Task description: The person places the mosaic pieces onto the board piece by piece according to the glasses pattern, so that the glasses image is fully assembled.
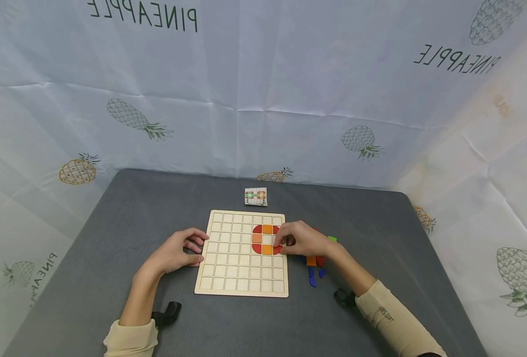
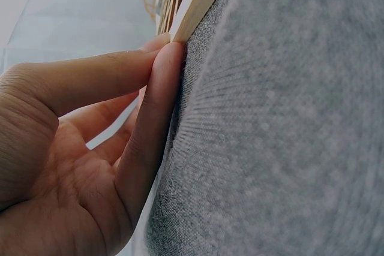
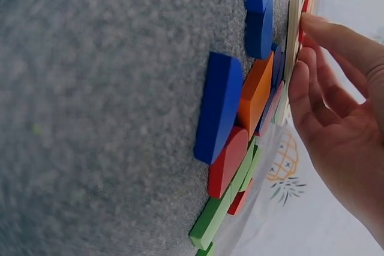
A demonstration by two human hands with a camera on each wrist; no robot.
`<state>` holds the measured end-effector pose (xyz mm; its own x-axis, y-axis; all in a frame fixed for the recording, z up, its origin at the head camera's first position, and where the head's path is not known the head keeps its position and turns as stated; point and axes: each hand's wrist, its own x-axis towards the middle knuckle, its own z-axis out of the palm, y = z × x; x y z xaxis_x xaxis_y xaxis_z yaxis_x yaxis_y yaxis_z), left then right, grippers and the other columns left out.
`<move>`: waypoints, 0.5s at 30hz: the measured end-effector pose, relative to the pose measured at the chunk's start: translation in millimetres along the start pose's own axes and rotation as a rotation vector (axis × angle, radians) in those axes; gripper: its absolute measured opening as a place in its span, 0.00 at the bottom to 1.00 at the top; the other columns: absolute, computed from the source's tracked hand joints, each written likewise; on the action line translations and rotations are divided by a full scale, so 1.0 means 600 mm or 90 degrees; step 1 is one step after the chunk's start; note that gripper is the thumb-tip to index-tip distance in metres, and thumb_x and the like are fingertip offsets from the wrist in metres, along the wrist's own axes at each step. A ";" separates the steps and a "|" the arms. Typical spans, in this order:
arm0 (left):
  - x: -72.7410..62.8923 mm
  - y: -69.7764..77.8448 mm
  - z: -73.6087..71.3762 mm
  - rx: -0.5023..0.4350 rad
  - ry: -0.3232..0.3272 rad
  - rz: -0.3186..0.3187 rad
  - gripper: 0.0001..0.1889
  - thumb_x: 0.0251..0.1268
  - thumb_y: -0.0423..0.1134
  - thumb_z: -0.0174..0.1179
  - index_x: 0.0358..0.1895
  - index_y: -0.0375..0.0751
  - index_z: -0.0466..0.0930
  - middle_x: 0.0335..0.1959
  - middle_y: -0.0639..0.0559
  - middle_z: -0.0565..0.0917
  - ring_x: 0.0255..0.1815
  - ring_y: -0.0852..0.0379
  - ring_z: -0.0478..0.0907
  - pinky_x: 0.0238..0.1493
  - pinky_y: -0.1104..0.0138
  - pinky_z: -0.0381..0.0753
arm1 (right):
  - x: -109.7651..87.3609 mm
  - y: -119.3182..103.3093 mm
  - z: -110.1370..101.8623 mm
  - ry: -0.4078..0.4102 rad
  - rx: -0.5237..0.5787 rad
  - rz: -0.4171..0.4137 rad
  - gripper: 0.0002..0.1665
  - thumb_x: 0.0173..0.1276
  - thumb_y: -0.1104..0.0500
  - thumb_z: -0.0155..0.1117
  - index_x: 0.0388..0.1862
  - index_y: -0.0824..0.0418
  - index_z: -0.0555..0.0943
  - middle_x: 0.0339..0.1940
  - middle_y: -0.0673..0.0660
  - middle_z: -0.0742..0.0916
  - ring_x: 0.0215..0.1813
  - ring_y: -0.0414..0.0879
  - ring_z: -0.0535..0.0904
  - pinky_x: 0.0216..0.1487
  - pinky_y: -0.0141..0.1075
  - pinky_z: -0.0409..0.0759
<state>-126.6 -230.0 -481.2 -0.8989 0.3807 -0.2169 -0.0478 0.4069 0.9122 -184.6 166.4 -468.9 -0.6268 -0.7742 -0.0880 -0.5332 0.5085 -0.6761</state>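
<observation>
A square wooden grid board (image 1: 229, 272) lies flat on the dark table. Toward its right side, red rounded pieces (image 1: 257, 248) and orange squares (image 1: 267, 249) sit in its cells as part of a ring. My left hand (image 1: 174, 254) holds the board's left edge, thumb and finger meeting at the wood (image 2: 195, 16) in the left wrist view. Over the ring's right side, my right hand (image 1: 305, 239) has thumb and fingertips at a red rounded piece (image 1: 277, 250) at the lower right. In the right wrist view those fingertips partly hide the red piece (image 3: 306, 4).
Loose pieces lie right of the board, partly under my right hand: blue (image 3: 219, 106), orange (image 3: 256, 91), red (image 3: 228, 163) and green (image 3: 210, 220). A small pattern card (image 1: 256, 197) is behind the board. A pineapple-print cloth (image 1: 263, 134) hangs beyond the grey tabletop (image 1: 245, 327).
</observation>
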 end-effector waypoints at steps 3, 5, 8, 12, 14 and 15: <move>0.000 0.000 0.000 0.002 0.001 -0.001 0.27 0.62 0.21 0.73 0.65 0.28 0.78 0.52 0.34 0.79 0.48 0.49 0.82 0.37 0.62 0.93 | -0.005 0.002 -0.002 0.010 0.009 0.005 0.08 0.72 0.61 0.77 0.48 0.54 0.92 0.48 0.51 0.90 0.43 0.34 0.84 0.47 0.30 0.89; 0.000 0.000 0.001 0.004 0.002 -0.001 0.27 0.62 0.21 0.73 0.65 0.28 0.78 0.52 0.34 0.79 0.48 0.49 0.82 0.37 0.62 0.93 | -0.013 0.005 -0.005 0.016 0.014 0.008 0.08 0.72 0.60 0.77 0.48 0.54 0.92 0.47 0.52 0.90 0.43 0.35 0.84 0.46 0.31 0.89; 0.000 -0.001 0.001 0.003 0.003 0.000 0.27 0.62 0.21 0.73 0.65 0.28 0.78 0.52 0.35 0.79 0.48 0.49 0.82 0.37 0.62 0.93 | -0.028 0.009 -0.012 0.020 0.020 0.021 0.09 0.71 0.59 0.78 0.49 0.54 0.92 0.46 0.52 0.90 0.42 0.38 0.83 0.46 0.32 0.89; 0.000 -0.002 0.001 0.000 0.002 0.000 0.28 0.62 0.21 0.73 0.65 0.28 0.78 0.52 0.35 0.79 0.48 0.49 0.82 0.37 0.62 0.93 | -0.056 0.018 -0.022 0.010 0.022 0.046 0.11 0.70 0.59 0.80 0.50 0.55 0.92 0.45 0.52 0.90 0.42 0.41 0.82 0.45 0.32 0.88; 0.000 -0.002 0.001 -0.001 0.001 0.000 0.28 0.62 0.21 0.73 0.65 0.28 0.78 0.52 0.34 0.79 0.48 0.49 0.81 0.37 0.62 0.93 | -0.071 0.022 -0.026 0.003 0.024 0.057 0.11 0.70 0.58 0.80 0.49 0.55 0.92 0.43 0.51 0.90 0.42 0.41 0.82 0.44 0.31 0.86; 0.000 -0.002 0.001 -0.002 0.001 0.000 0.27 0.62 0.21 0.73 0.65 0.28 0.78 0.52 0.34 0.79 0.48 0.49 0.81 0.37 0.62 0.93 | -0.077 0.025 -0.028 -0.001 0.025 0.063 0.11 0.69 0.58 0.80 0.49 0.55 0.92 0.42 0.51 0.90 0.41 0.42 0.81 0.43 0.31 0.86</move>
<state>-126.4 -230.0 -482.4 -0.8997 0.3791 -0.2162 -0.0492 0.4042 0.9133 -172.9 216.1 -462.5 -0.6745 -0.7216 -0.1561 -0.4459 0.5667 -0.6928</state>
